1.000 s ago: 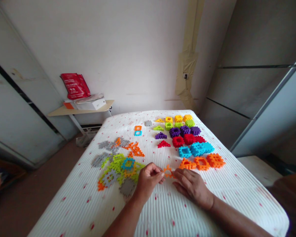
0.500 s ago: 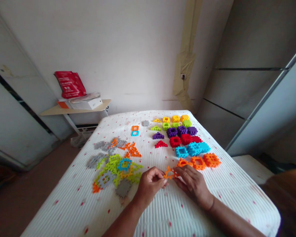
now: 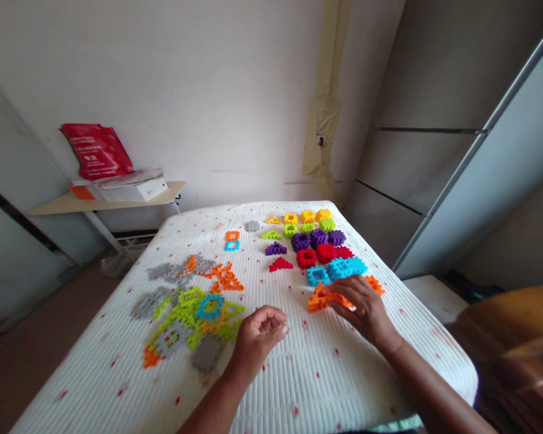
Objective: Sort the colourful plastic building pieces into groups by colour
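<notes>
right hand (image 3: 364,308) — orange blocks (image 3: 319,299), left hand (image 3: 257,331) curled

The orange pieces (image 3: 319,299) near the bed's right edge are moulded plastic, smooth with a slight sheen, and so are the loose pieces (image 3: 194,310) toward its left edge. The bed (image 3: 298,374) has a white ribbed cloth cover, matt and flecked with red. Beyond the far left corner, the red bag (image 3: 95,150) looks like glossy plastic. The shelf (image 3: 58,206) under it is pale, matt wood.
</notes>
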The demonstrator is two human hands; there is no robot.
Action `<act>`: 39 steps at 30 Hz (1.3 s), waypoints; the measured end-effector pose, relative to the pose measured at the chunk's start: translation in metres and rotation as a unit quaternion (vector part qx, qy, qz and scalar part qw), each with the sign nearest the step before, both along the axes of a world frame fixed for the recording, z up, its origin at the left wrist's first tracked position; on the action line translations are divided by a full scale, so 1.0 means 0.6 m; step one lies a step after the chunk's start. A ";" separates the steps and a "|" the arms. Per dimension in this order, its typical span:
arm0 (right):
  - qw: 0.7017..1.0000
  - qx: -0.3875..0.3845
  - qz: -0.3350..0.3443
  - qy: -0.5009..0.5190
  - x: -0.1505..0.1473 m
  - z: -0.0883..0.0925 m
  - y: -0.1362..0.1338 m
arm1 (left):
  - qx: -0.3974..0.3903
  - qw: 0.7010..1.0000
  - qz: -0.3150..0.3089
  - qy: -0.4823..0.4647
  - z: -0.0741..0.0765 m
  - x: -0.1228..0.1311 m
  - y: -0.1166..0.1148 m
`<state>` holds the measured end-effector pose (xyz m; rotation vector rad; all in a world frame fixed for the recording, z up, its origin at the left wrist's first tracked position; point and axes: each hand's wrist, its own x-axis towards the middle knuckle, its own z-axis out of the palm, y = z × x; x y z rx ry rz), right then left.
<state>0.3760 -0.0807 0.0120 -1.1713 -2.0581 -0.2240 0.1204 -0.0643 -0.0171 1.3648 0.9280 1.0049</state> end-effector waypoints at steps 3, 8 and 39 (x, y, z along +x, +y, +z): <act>0.999 -0.024 -0.002 -0.029 0.023 -0.003 0.011 | -0.002 1.000 -0.003 -0.002 -0.001 0.001 0.002; 0.997 -0.052 0.006 -0.060 0.027 -0.018 0.022 | 0.005 1.000 0.001 0.003 -0.005 0.000 0.003; 0.989 -0.023 -0.053 -0.137 0.013 -0.027 0.017 | 0.264 0.895 -0.154 0.324 -0.020 0.045 -0.020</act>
